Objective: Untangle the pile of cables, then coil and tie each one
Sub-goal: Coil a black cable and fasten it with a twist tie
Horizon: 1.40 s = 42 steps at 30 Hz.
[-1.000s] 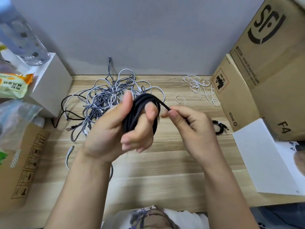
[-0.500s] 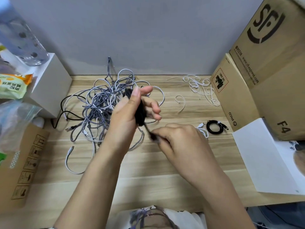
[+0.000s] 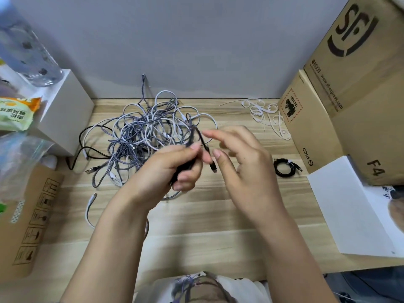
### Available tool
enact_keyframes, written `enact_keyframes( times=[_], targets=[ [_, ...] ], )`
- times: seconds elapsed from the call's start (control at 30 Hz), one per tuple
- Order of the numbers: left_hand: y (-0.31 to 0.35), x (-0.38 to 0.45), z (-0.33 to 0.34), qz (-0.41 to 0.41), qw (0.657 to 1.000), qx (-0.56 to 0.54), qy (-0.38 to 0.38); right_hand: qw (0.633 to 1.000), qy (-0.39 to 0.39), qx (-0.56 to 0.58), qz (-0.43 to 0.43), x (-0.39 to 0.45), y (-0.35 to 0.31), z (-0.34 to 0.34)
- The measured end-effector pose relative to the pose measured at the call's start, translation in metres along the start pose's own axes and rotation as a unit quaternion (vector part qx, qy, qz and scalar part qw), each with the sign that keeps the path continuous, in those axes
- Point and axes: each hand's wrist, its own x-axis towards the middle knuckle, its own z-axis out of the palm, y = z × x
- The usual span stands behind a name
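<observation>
A tangled pile of grey braided, white and black cables (image 3: 140,134) lies on the wooden table (image 3: 196,232) near the wall. In front of it my left hand (image 3: 172,171) grips a bunched black cable coil (image 3: 183,169). The coil's loose end with its plug (image 3: 213,167) hangs out between my two hands. My right hand (image 3: 242,165) hovers just right of that end with fingers spread and relaxed, holding nothing; it is motion-blurred. One tied black coil (image 3: 286,168) lies on the table further right. White tie strips (image 3: 266,117) are scattered at the back right.
Stacked cardboard boxes (image 3: 341,101) wall off the right side, with a white sheet (image 3: 349,206) in front of them. On the left stand a white box (image 3: 65,112), a clear bottle (image 3: 28,53), a snack packet (image 3: 17,114), a plastic bag (image 3: 19,158) and a flat carton (image 3: 28,217).
My right hand let go of the black cable's end and opened beside it. My left hand squeezed the round coil into a tight bunch and lowered it slightly.
</observation>
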Motion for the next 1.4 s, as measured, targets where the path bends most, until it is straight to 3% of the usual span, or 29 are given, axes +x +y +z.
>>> enact_keyframes(
  times=[0.13,0.23,0.3,0.4,0.5,0.63,0.8,0.87,0.93,1.03,1.17,1.23,1.33,1.4],
  targets=[
    [0.003,-0.007,0.001,-0.083,0.988,0.043,-0.125,0.997,-0.073,-0.02,0.02,0.002,0.016,0.003],
    [0.002,-0.009,-0.006,-0.098,0.979,0.008,-0.179,0.995,-0.083,0.045,0.039,-0.001,0.019,0.003],
    [0.001,-0.009,-0.009,-0.094,0.977,-0.018,-0.188,0.992,-0.045,0.103,0.051,-0.002,0.017,0.001],
    [-0.002,-0.008,-0.012,-0.08,0.989,-0.001,-0.127,0.995,0.012,0.103,0.004,-0.001,0.013,-0.008],
    [-0.007,-0.005,-0.015,-0.044,0.995,0.004,-0.084,0.993,0.007,0.109,-0.036,0.001,0.007,-0.019],
    [-0.006,-0.009,-0.015,-0.02,0.981,0.021,-0.192,0.99,0.002,0.143,-0.006,0.002,0.009,-0.018],
    [-0.001,-0.006,-0.009,0.041,0.956,-0.136,-0.255,0.964,-0.073,0.237,0.101,-0.001,0.019,0.001],
    [0.0,-0.001,-0.006,0.049,0.924,-0.26,-0.275,0.955,-0.125,0.236,0.13,-0.002,0.023,0.006],
    [0.004,0.002,-0.006,0.053,0.893,-0.379,-0.235,0.963,-0.16,0.166,0.14,-0.003,0.027,0.01],
    [0.009,0.006,-0.013,0.092,0.874,-0.463,-0.114,0.97,-0.201,0.079,0.114,-0.01,0.026,0.011],
    [0.009,0.009,-0.025,0.105,0.863,-0.494,0.004,0.95,-0.231,0.174,0.121,-0.016,0.009,0.011],
    [0.008,0.011,-0.02,0.12,0.875,-0.466,0.043,0.941,-0.26,0.177,0.123,-0.016,0.002,0.01],
    [0.008,0.013,-0.011,0.127,0.917,-0.352,0.136,0.933,-0.302,0.164,0.109,-0.015,-0.008,0.003],
    [0.005,0.013,-0.004,0.125,0.947,-0.252,0.154,0.934,-0.316,0.14,0.095,-0.014,-0.013,-0.002]
  ],
)
